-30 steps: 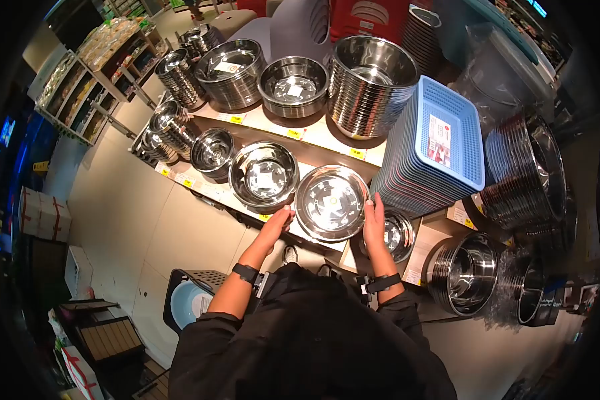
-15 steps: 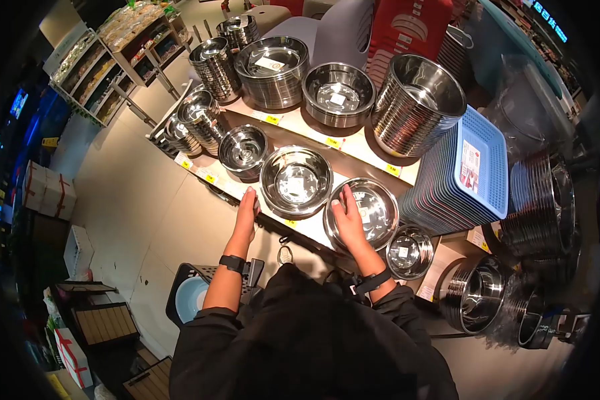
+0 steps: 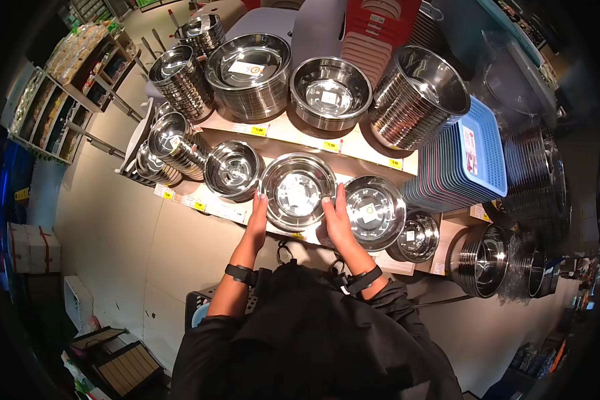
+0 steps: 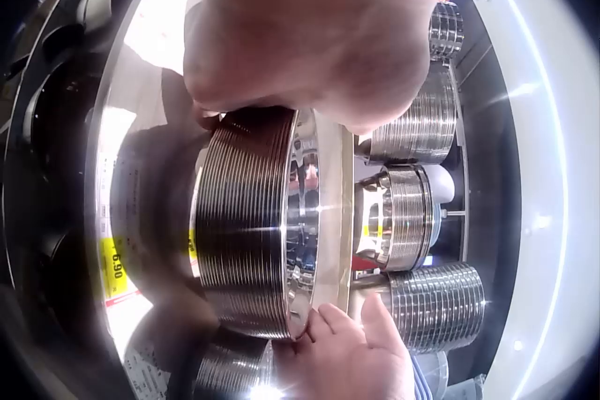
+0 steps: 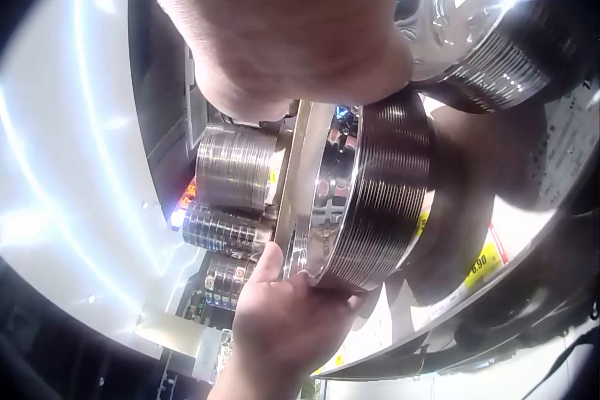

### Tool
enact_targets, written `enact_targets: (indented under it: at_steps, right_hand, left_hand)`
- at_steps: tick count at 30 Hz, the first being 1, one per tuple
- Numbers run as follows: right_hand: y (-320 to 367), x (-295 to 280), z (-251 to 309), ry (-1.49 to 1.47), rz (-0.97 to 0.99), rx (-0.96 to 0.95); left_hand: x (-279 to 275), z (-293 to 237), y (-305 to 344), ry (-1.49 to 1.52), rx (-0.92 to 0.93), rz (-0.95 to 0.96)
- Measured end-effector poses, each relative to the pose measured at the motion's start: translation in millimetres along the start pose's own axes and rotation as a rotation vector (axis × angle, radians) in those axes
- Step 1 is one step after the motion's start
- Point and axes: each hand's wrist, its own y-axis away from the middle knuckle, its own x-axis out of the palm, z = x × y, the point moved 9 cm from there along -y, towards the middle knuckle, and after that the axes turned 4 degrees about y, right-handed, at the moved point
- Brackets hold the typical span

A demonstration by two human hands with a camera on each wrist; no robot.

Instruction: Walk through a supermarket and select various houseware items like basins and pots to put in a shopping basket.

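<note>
A stack of shiny steel basins (image 3: 299, 190) stands on the lower shelf in front of me, with a hand on each side. My left hand (image 3: 257, 217) lies along its left rim, and in the right wrist view its fingers rest against the ribbed side of the stack (image 5: 389, 203), thumb raised. At the right rim is my right hand (image 3: 337, 217), fingers fairly straight; the left wrist view shows its fingertips right at the edge. Just right of that hand sits another steel basin (image 3: 375, 213), with a smaller bowl stack (image 3: 233, 170) to the left.
On the upper shelf stand several stacks of steel pots and basins (image 3: 330, 93). Blue plastic baskets (image 3: 483, 150) are piled at the right, near more steel pots (image 3: 480, 260). Yellow price tags (image 3: 200, 206) line the shelf edge. A dark crate (image 3: 197, 303) stands on the floor.
Both hands have left the right-hand basin, which now sits on the shelf. They have shifted left to the sides of the middle basin stack.
</note>
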Motion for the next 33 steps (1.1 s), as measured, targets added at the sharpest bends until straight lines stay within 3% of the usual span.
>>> enact_targets:
  at_steps: [2,6,12,14,27,30,33]
  right_hand:
    - [2,1,1,0.005,-0.033,-0.018]
    - [2,5,-3,0.041,-0.078,-0.048]
    - [4,5,-3,0.078,-0.119,-0.059]
    - [3,4,-3,0.088,-0.120,-0.062]
    - [-11,2,5,0.184,-0.072,-0.107]
    - [-11,0,5,0.180,-0.070,-0.107]
    - [-10,-2,15,0.217,-0.124,-0.114]
  left_hand:
    - [-4,11,-9,0.005,-0.018,0.106]
    - [4,-1,-4,-0.044,-0.009,0.137]
    - [-6,-7,7,-0.237,-0.165,-0.039]
    - [-11,-8,4,-0.503,0.088,0.048]
    - [21,-44,23,-0.605,0.249,0.119]
    - [22,-48,27,-0.554,0.194,0.132]
    - [2,-58,27,-0.395,0.278,0.034]
